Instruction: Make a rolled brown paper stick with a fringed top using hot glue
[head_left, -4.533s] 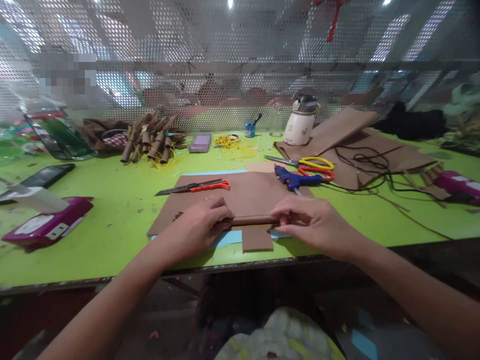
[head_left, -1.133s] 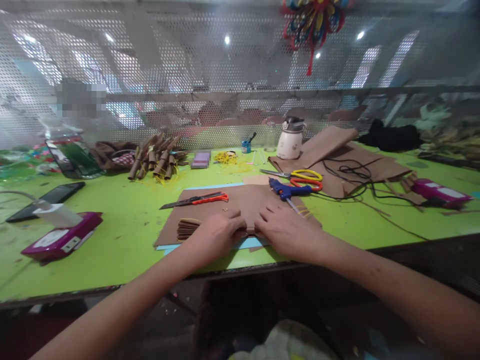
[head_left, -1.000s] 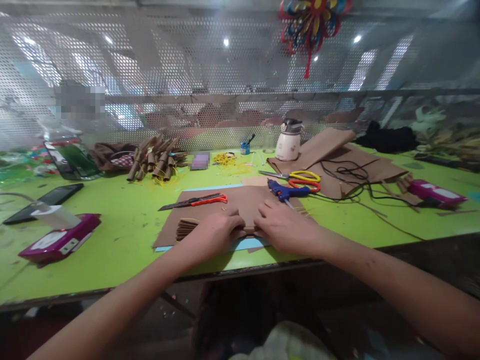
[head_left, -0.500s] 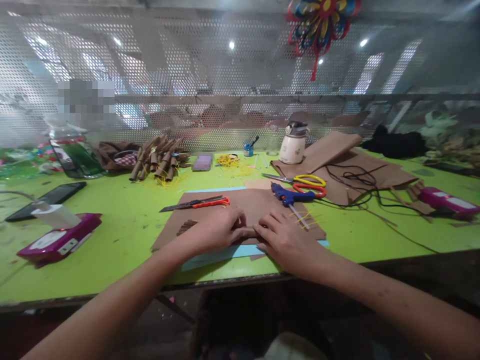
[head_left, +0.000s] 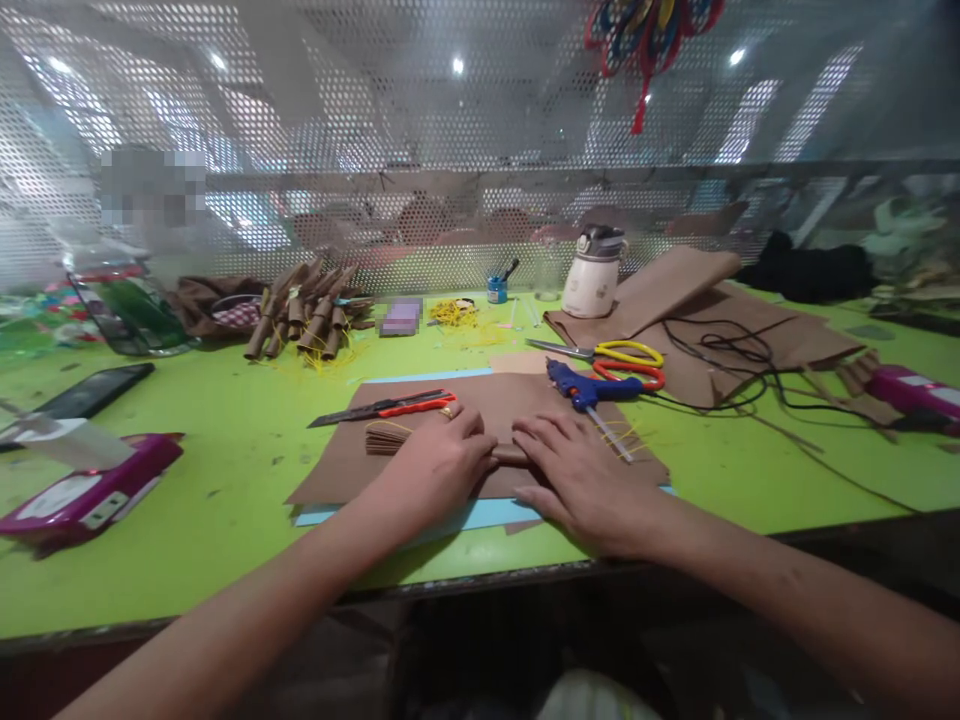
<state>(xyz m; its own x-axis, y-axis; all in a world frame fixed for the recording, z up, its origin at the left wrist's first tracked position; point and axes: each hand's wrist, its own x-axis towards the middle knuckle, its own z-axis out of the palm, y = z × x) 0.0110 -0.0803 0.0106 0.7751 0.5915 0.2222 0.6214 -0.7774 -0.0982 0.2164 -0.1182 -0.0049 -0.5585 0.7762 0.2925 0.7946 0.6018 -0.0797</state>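
Between my hands, a small brown paper roll lies across a sheet of brown paper. My left hand is closed on its left end, fingers bent and pressed together. Over its right end lie the bent fingers of my right hand, holding it down, thumb lower on the paper. A stack of folded brown paper strips sits left of my left hand. Beyond that hand rests a red-handled utility knife. A blue glue gun with a clear glue stick lies just past my right hand.
Scissors lie behind the glue gun. A cream bottle stands by large brown paper and black cable. Tied paper rolls sit back left. Purple power strips flank the green table; a phone lies left.
The roll shows more plainly between my hands, and my right thumb is now apart from it. The strip stack is more visible. The whole view has shifted slightly.
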